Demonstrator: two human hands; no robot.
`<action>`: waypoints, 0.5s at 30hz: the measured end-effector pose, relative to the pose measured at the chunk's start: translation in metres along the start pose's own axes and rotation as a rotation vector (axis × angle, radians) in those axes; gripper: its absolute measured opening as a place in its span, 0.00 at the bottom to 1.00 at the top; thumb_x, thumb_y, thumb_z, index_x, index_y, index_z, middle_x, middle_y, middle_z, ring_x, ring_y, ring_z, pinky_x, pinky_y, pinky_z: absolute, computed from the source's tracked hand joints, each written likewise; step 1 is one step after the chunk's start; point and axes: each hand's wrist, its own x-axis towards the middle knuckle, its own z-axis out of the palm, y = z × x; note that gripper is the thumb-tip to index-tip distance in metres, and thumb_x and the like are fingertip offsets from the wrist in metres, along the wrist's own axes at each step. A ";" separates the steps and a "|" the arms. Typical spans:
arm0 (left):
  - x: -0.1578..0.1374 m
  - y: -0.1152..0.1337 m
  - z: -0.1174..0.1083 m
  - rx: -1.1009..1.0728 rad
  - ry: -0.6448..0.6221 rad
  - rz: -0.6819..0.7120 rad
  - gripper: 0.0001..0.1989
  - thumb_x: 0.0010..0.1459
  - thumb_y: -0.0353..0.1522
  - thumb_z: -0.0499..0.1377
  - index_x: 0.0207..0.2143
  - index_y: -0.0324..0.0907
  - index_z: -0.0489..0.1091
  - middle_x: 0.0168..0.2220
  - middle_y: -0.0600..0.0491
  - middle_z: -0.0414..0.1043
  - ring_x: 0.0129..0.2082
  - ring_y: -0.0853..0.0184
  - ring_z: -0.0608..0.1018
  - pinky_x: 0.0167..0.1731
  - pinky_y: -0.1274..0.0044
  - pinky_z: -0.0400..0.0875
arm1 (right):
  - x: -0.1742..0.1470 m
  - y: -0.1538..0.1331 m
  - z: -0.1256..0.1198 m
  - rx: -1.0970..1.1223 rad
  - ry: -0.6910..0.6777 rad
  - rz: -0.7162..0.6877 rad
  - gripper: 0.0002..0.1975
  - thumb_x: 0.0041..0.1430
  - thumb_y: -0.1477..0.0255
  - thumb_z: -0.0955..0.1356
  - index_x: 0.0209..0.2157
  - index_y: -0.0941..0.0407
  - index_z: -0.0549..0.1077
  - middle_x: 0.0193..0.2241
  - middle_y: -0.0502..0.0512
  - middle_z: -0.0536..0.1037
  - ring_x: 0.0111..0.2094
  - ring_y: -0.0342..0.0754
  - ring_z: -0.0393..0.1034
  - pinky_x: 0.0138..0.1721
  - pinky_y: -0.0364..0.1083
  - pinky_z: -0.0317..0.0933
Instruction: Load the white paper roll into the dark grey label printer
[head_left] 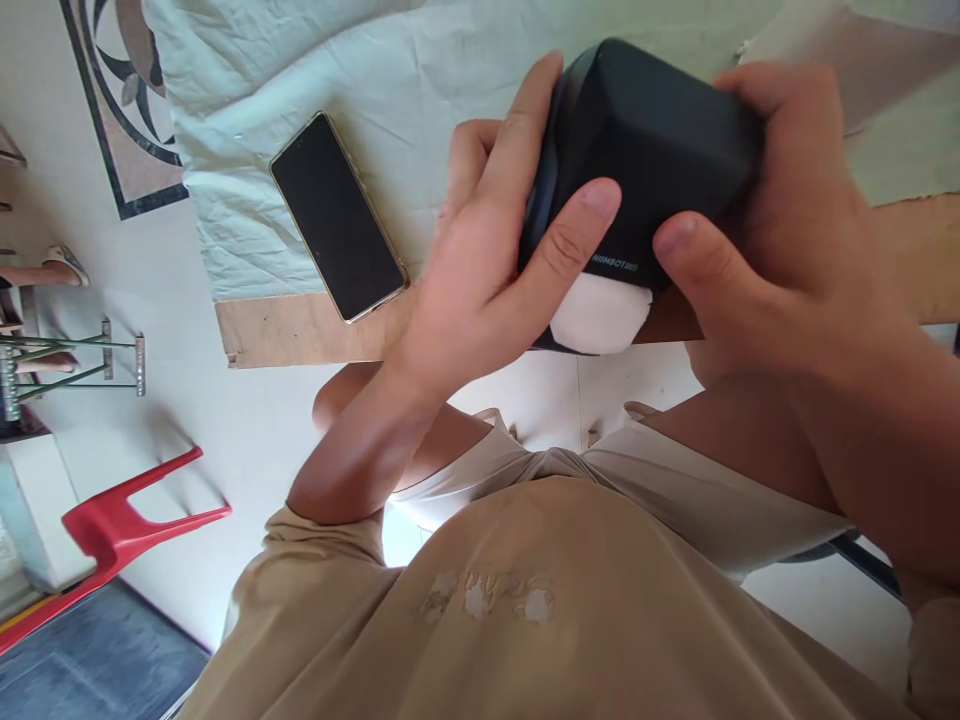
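Note:
Between my two hands is a black label printer (660,140) with small "NIIMBOT" lettering on the side toward me. It is raised over the table's near edge and tilted. My left hand (502,240) grips its left side, thumb across the near face and fingers along the far edge. On the right side my right hand (787,220) holds it, slightly blurred, thumb on the near corner. A white paper label (604,315) with a ragged edge sticks out below the lettering. To the left of my left hand lies a smartphone (339,218), its screen dark.
A pale green cloth (247,60) covers the table, with a bare wooden edge (300,330) nearest me. A blurred whitish sheet (855,60) is at the upper right. On the floor at left stand a red plastic chair (112,520) and a green metal frame (75,345). Another person's foot (67,265) shows.

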 end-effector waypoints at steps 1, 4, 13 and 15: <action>0.001 0.002 0.004 -0.133 0.025 -0.013 0.34 0.55 0.45 0.49 0.62 0.40 0.52 0.56 0.52 0.62 0.62 0.72 0.65 0.72 0.78 0.60 | 0.001 0.000 0.001 0.018 0.024 -0.014 0.40 0.53 0.41 0.47 0.61 0.50 0.44 0.55 0.46 0.51 0.42 0.04 0.41 0.38 0.08 0.42; 0.008 0.007 0.018 -0.658 -0.004 -0.133 0.33 0.58 0.38 0.45 0.64 0.41 0.46 0.65 0.57 0.56 0.70 0.71 0.61 0.76 0.78 0.57 | 0.005 -0.003 0.005 0.110 0.062 -0.054 0.38 0.54 0.42 0.47 0.60 0.48 0.39 0.56 0.46 0.50 0.44 0.04 0.43 0.44 0.09 0.47; 0.007 -0.005 0.007 -1.096 -0.150 -0.314 0.29 0.62 0.35 0.39 0.65 0.50 0.39 0.66 0.62 0.54 0.71 0.72 0.56 0.79 0.71 0.47 | 0.009 -0.005 0.006 0.112 -0.065 0.031 0.42 0.50 0.37 0.45 0.62 0.42 0.36 0.52 0.45 0.57 0.42 0.04 0.53 0.46 0.09 0.57; 0.005 -0.011 0.007 -1.119 -0.135 -0.291 0.25 0.62 0.34 0.40 0.61 0.51 0.51 0.61 0.65 0.62 0.70 0.73 0.59 0.78 0.70 0.49 | 0.008 -0.004 0.004 0.081 -0.077 0.050 0.43 0.50 0.37 0.45 0.63 0.42 0.34 0.51 0.45 0.58 0.42 0.05 0.54 0.43 0.09 0.55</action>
